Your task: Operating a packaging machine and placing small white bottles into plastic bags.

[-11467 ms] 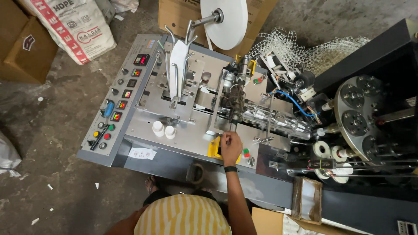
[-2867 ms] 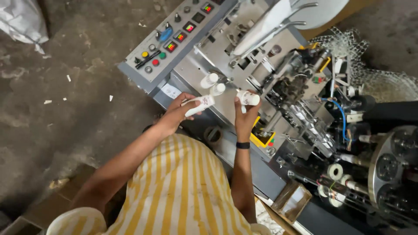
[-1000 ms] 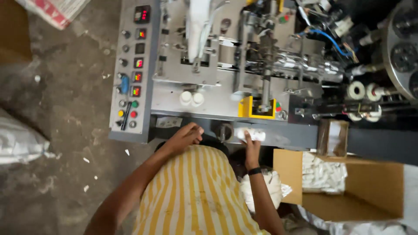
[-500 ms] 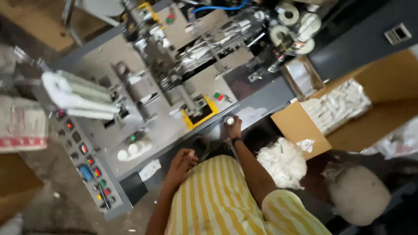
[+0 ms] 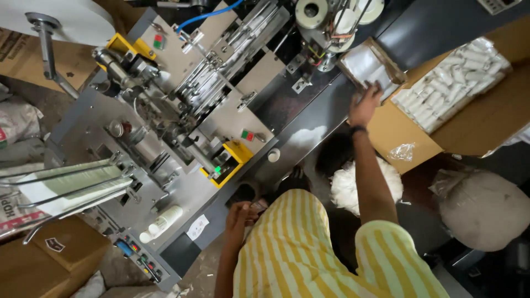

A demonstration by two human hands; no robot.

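right hand (image 5: 365, 102) stretched out, fingers spread loose on the lip of a small metal tray (image 5: 371, 65) at the machine's end, gripping nothing that shows; black wristband on that arm. tray sits just beside an open cardboard box (image 5: 475, 118) filled with white packets (image 5: 450, 83), box flap touching the tray side, little room between them. left hand (image 5: 238, 212) down by the machine's front edge, fingers curled near a dark round part, cannot tell if it holds anything. person in yellow striped shirt (image 5: 309, 248) fills the lower middle. packing machine (image 5: 182, 127) takes the whole left and centre: yellow guard (image 5: 234, 160) near the front edge, white cup (image 5: 273, 155) just right of it, white bottles (image 5: 160, 223) lying near the button panel (image 5: 138, 256). clear bags of white stuff (image 5: 359, 185) on the floor between person and box, another big bag (image 5: 486, 207) to the right, crowding that side. paper roll (image 5: 61, 19) top left, cartons and sacks along the left edge
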